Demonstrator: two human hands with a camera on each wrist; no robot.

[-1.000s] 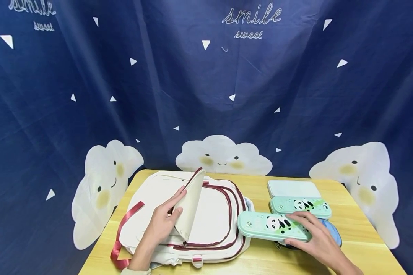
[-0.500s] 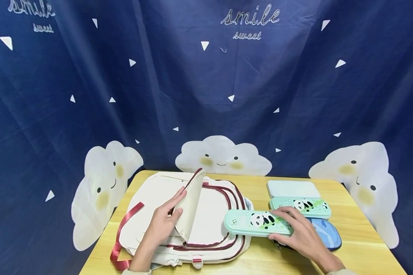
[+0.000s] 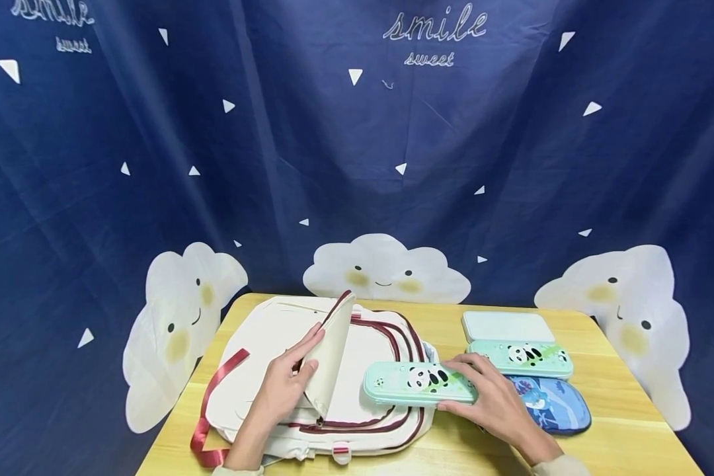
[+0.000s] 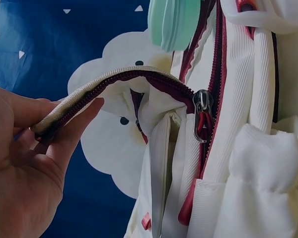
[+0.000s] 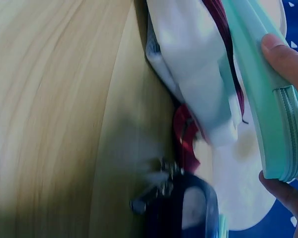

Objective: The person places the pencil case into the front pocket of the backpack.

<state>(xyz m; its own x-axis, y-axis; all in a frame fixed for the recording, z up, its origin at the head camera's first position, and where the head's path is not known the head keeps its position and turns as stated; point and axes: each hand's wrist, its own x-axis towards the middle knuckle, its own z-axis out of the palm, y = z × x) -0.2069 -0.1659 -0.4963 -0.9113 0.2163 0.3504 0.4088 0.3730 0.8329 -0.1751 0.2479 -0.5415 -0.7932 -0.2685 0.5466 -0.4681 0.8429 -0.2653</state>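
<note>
A white backpack with dark red zips lies flat on the table. My left hand pinches the raised front pocket flap by its zipped edge; the left wrist view shows the pocket gaping beneath it. My right hand grips the right end of a mint-green pencil case printed with a panda. That case is held above the right part of the backpack, its left end pointing at the flap. In the right wrist view, thumb and fingers hold the zipped end of the pencil case.
On the right, a second mint panda case lies between a pale flat case behind and a blue patterned case in front. A red ribbon strap trails off the backpack's left side. Behind the wooden table hangs a blue curtain.
My right hand has carried the mint pencil case leftward from over the blue case to over the backpack, uncovering more of the blue case. The left hand and flap have stayed put.
</note>
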